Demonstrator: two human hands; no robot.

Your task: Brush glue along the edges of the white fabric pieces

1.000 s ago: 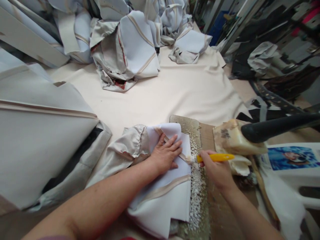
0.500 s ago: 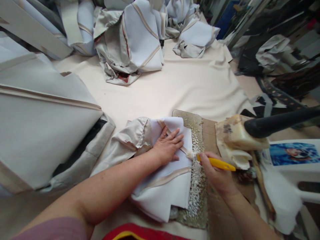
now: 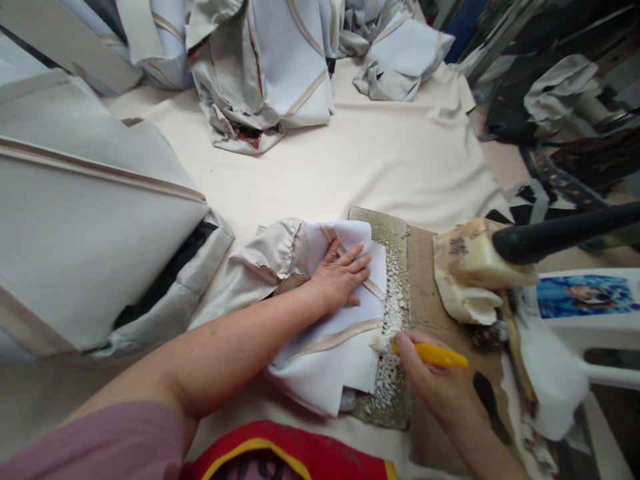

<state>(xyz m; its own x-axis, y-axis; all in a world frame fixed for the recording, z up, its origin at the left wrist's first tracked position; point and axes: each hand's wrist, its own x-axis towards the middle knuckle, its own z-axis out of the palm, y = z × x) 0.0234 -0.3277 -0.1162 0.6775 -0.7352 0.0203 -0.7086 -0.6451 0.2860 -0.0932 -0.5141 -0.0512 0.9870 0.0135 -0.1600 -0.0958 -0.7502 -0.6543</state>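
My left hand (image 3: 341, 277) lies flat with fingers spread on a white panel piece (image 3: 350, 337) with beige tape strips. Gathered silvery-beige fabric (image 3: 273, 253) is joined to its left side. In my right hand (image 3: 425, 370) is a paintbrush (image 3: 435, 355) with a yellow handle, gripped near its bristles. Those pale bristles touch the panel's right edge, below the left hand. Under that edge lies a glass-like board (image 3: 395, 267) crusted with whitish flakes.
Brown cardboard (image 3: 425, 287) lies right of the board, with a cut-open yellowish plastic container (image 3: 463, 263) and a black handle (image 3: 565, 233) across it. A large panel piece (image 3: 100, 220) stands at left. More sewn pieces (image 3: 280, 67) sit at the back on cream cloth (image 3: 390, 160).
The brush in my right hand has moved down along the panel's edge, toward me. My left hand stays pressed on the panel. The whole view has shifted slightly.
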